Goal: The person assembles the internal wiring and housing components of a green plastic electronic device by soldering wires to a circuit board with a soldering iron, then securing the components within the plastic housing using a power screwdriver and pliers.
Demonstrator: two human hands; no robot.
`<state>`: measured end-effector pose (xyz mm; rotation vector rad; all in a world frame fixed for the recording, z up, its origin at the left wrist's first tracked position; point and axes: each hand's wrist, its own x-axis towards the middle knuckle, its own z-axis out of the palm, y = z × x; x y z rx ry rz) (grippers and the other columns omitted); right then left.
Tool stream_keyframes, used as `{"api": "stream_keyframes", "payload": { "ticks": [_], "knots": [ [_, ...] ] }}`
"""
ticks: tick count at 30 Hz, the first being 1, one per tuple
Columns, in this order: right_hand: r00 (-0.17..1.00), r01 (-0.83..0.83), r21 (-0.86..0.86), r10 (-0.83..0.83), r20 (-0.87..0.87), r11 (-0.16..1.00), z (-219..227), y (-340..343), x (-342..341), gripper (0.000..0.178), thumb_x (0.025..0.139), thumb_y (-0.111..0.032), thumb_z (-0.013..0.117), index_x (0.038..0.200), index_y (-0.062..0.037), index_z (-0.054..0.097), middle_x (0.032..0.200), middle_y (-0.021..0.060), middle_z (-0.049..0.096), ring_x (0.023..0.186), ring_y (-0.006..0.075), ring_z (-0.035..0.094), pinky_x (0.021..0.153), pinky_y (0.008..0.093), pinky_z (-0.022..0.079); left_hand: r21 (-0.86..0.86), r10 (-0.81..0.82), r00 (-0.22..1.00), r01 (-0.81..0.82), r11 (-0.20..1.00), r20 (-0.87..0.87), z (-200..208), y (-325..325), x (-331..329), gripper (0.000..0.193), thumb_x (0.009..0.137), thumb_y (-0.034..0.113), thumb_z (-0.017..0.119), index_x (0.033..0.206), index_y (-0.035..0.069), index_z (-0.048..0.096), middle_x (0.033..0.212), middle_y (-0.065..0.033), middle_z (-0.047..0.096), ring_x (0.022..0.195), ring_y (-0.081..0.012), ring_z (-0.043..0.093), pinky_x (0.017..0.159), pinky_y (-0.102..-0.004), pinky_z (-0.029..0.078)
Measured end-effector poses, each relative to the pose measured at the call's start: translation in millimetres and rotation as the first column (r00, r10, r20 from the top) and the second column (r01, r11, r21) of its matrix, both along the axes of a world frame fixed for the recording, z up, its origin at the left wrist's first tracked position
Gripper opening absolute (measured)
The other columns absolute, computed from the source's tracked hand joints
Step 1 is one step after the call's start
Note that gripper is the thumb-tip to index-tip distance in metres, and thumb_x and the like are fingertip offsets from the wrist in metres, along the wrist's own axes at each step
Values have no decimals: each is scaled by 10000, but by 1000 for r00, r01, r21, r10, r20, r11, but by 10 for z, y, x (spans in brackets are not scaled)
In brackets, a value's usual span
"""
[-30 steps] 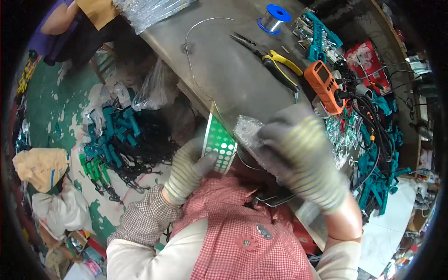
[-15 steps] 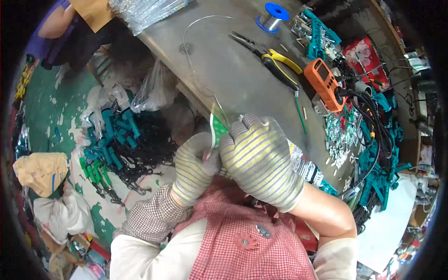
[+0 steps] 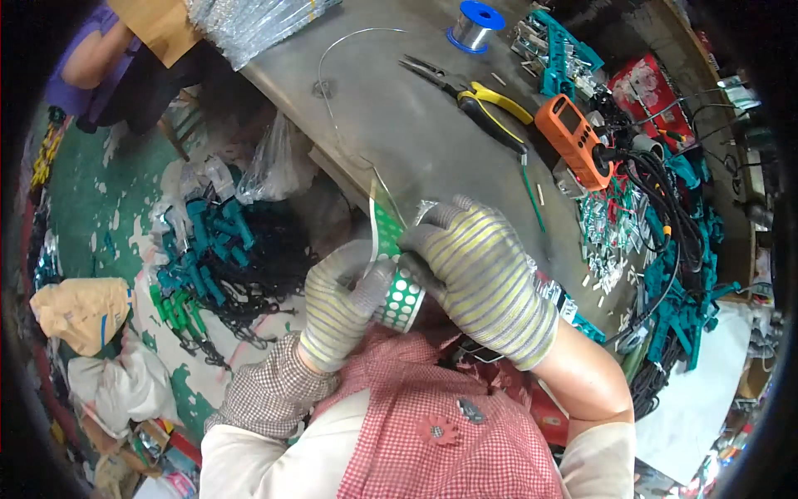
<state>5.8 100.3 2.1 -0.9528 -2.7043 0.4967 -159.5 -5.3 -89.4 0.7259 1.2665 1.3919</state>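
Both of my hands wear grey-and-yellow striped gloves and meet in front of my chest. Between them is a green strip with rows of white round dots (image 3: pixel 401 304), its upper part standing up past my fingers. My left hand (image 3: pixel 342 306) is closed, pinching the strip between thumb and fingers. My right hand (image 3: pixel 482 279) is closed too, its thumb and fingertips at the strip's right edge. A small shiny piece shows by the right fingers, too small to name. A thin solder wire (image 3: pixel 322 83) loops over the bench, its end near the strip.
On the grey bench (image 3: pixel 374 91) lie a blue solder spool (image 3: pixel 475 27), long-nose pliers (image 3: pixel 474 104) and an orange multimeter (image 3: pixel 573 141). Teal housings and cables crowd the right. Teal parts with black cords (image 3: pixel 216 241) pile at left. A person's arm (image 3: pixel 96 58) is at upper left.
The strip has turned and opened out, so more white dots show below my fingers. My right hand has shifted slightly right and down. The view has moved a little.
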Motion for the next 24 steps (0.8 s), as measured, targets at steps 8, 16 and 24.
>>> {"api": "stream_keyframes", "payload": {
  "ticks": [8,16,24],
  "knots": [
    [971,-222,255,191,141,941,37,85,-55,122,801,-188,715,874,-91,725,853,109,687,882,318,718,750,458,569,260,50,882,83,962,-469,-16,102,-115,91,914,54,795,989,17,760,861,-90,687,770,-217,689,706,-342,545],
    [955,-297,281,278,106,913,-14,176,-65,135,809,-197,713,908,-110,740,888,80,689,918,322,711,773,471,576,342,99,798,139,929,-594,-125,100,-159,120,899,49,806,1009,20,765,902,-105,714,786,-246,689,724,-353,557],
    [995,-5,218,25,-92,976,96,202,209,201,781,-214,813,897,-92,703,875,108,660,884,354,684,776,473,557,235,9,854,134,963,-521,-97,90,-108,107,912,35,795,1009,-3,772,942,-86,747,861,-217,705,783,-340,560]
  ]
}}
